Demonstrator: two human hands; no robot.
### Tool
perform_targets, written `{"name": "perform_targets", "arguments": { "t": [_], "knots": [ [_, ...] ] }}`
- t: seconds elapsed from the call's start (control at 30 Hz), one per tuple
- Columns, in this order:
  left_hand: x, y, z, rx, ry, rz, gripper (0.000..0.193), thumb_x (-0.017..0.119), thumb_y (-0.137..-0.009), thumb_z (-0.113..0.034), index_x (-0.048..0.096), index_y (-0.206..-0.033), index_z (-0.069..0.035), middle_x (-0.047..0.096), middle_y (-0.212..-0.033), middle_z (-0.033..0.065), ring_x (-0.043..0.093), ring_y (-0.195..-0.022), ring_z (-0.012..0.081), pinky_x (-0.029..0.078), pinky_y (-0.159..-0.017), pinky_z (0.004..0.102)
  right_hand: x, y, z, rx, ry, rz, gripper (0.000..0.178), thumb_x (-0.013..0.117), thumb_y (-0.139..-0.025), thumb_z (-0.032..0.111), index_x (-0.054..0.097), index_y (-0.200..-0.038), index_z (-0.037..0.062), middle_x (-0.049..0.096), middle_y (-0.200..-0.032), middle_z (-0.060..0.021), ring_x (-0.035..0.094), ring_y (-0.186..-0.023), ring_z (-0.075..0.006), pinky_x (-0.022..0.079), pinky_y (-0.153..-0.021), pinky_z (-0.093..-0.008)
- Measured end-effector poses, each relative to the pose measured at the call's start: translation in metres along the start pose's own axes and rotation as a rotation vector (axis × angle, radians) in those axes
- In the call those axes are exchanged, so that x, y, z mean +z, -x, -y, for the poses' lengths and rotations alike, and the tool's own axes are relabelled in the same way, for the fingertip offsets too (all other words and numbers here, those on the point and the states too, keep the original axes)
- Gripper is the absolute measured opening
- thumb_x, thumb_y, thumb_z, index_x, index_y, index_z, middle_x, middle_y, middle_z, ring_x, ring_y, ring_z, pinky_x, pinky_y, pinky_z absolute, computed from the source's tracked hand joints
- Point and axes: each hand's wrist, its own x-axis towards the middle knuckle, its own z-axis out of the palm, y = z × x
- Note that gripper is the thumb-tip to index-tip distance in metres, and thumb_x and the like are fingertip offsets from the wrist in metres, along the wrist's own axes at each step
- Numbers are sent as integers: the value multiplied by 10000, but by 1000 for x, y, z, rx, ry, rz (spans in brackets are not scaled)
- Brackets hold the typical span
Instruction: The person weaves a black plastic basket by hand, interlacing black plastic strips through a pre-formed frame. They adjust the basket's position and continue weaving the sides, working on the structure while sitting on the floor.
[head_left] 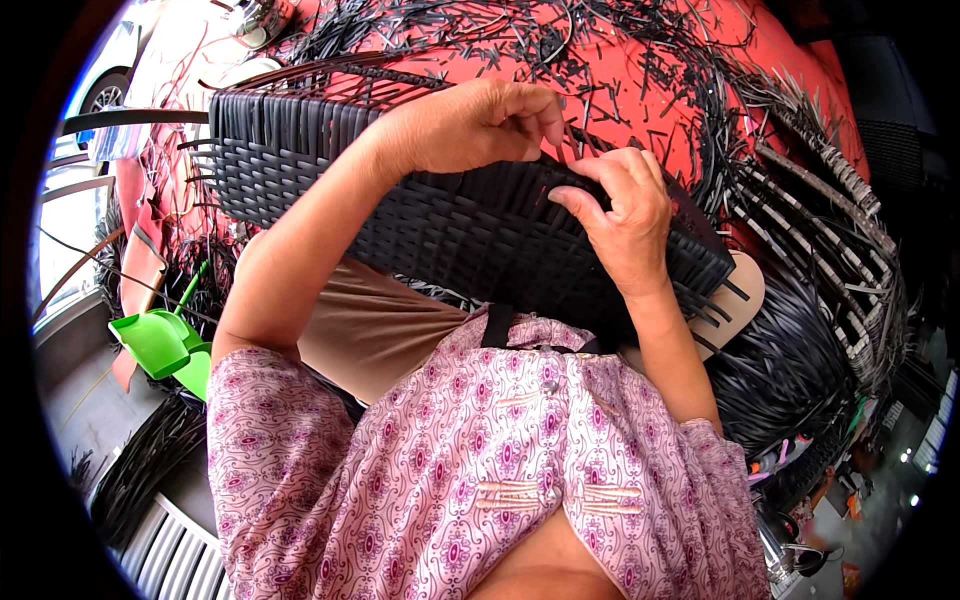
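Woven panel (455, 235): black
Left hand (485, 120): fingers curled, narrow; can't tell if holding anything
Right hand (628, 212): pinching panel's top edge

Weaving workshop: black offcuts (548, 42), woven panel (300, 180).

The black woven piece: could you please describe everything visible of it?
The black woven piece is long, its plastic-looking strips tightly interlaced, upright ones lining its upper left edge. Loose ends poke out at both sides. It slants down rightward before the person; the left hand and right hand seem to touch its upper edge.
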Motion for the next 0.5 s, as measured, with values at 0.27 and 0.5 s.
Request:
{"name": "perform_targets", "arguments": {
  "t": [0.27,0.5],
  "knots": [
    [16,19,-7,276,-317,-277,173,685,-769,-1,589,-906,-47,631,-867,46,616,-853,222,458,-814,333,3,4,8,58,-39,-34,259,826,-667,171,668,-860,104,573,-839,-40,551,-836,-263,460,-740,-383],
    [20,23,-3,321,-363,-288,200,703,-732,18,587,-881,-49,625,-853,42,606,-838,232,477,-766,353,8,16,5,-112,51,-90,211,801,-689,114,640,-823,132,547,-826,-14,527,-813,-245,424,-729,-379]
  ]
}}
